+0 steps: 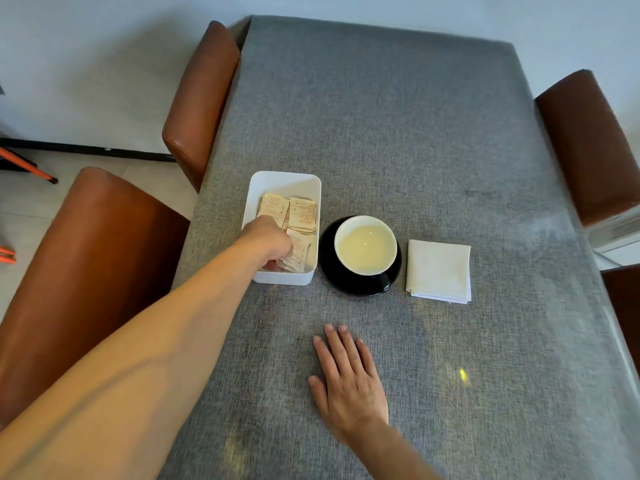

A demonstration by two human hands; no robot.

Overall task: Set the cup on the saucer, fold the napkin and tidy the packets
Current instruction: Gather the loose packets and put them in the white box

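A black cup [365, 249] with a cream inside stands on the black saucer [329, 265] at the table's middle. To its right lies a folded white napkin [439, 270]. Left of the saucer, a white rectangular box [282, 183] holds several beige packets [303, 214]. My left hand [268, 239] reaches into the near end of the box, fingers curled down onto the packets; whether it grips one is hidden. My right hand [348, 375] rests flat on the grey table [398, 133] in front of the saucer, fingers apart, holding nothing.
Brown leather chairs stand along the left side [201, 98], [86, 265] and the right side [588, 143] of the table. An orange-handled tool [27, 166] lies on the floor at far left.
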